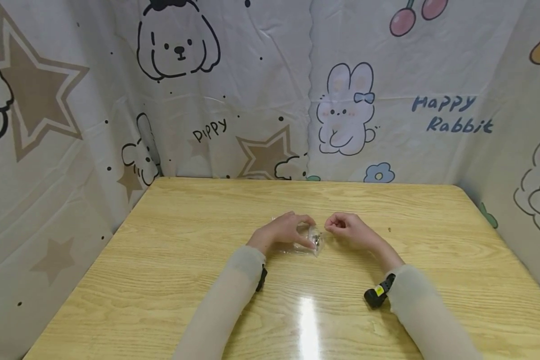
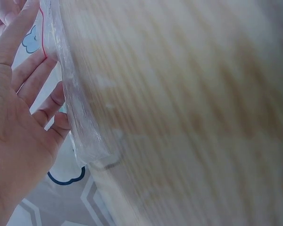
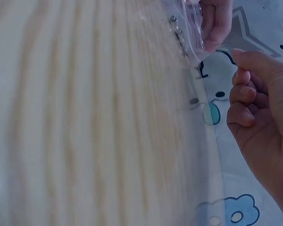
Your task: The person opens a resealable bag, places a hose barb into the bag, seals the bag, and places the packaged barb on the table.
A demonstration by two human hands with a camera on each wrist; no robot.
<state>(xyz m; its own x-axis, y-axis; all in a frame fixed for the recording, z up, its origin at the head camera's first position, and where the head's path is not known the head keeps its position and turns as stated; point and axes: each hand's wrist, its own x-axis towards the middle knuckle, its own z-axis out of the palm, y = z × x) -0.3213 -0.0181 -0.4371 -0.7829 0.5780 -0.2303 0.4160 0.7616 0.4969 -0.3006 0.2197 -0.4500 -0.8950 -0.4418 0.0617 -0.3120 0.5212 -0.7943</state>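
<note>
A clear zip bag [image 1: 302,250] with a red zip line lies on the table, small silvery metal pieces [image 1: 317,241] gathered near its right end. My left hand [image 1: 285,231] curves over that bag, thumb on the near side and forefinger on the far side, holding it at its mouth. In the left wrist view, the fingers [image 2: 42,75] lie along the edge of the plastic. Just right of the bag, my right hand [image 1: 348,227] has thumb and forefinger pinched together. At their tips a tiny silvery piece [image 3: 221,48] faintly shows; its kind is too small to tell.
The wood-grain table [image 1: 198,280] runs back to a printed cloth [image 1: 261,90], which also hangs along both sides. A tiny dark speck [image 1: 389,229] lies on the table to the right of my right hand. Light glares off the table's front.
</note>
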